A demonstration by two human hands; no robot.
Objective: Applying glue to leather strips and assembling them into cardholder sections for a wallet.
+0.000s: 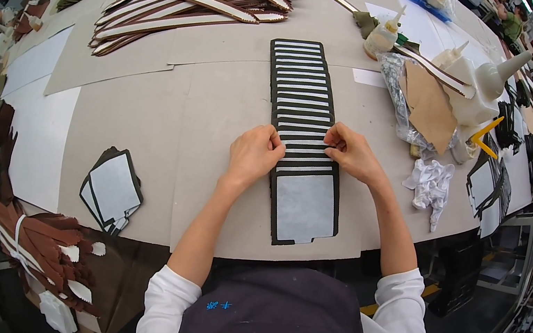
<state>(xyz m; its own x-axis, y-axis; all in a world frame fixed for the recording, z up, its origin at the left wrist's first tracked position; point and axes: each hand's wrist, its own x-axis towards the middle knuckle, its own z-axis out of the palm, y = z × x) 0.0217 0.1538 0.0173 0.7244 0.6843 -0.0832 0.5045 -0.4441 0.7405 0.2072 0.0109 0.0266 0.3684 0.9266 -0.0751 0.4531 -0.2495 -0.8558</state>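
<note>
A long row of overlapping dark green pieces (306, 205) with pale backing runs away from me down the middle of the table. Only narrow pale strips show on most of them; the nearest piece lies fully exposed. At the row's left edge, the curled fingers of my left hand (255, 156) are pinched on one piece. Opposite it, my right hand (356, 155) pinches at the right edge, thumb and forefinger close together. Fingertips hide the exact grip on both sides. A small stack of similar pieces (114, 183) rests to the left, near the table's front edge.
Brown and white strips (202, 4) lie heaped at the far left. To the right are a white glue bottle (479, 96), a smaller bottle (381, 39), brown paper (428, 109) and a crumpled white cloth (431, 187). Tied brown pieces (42, 245) sit below the table's left front.
</note>
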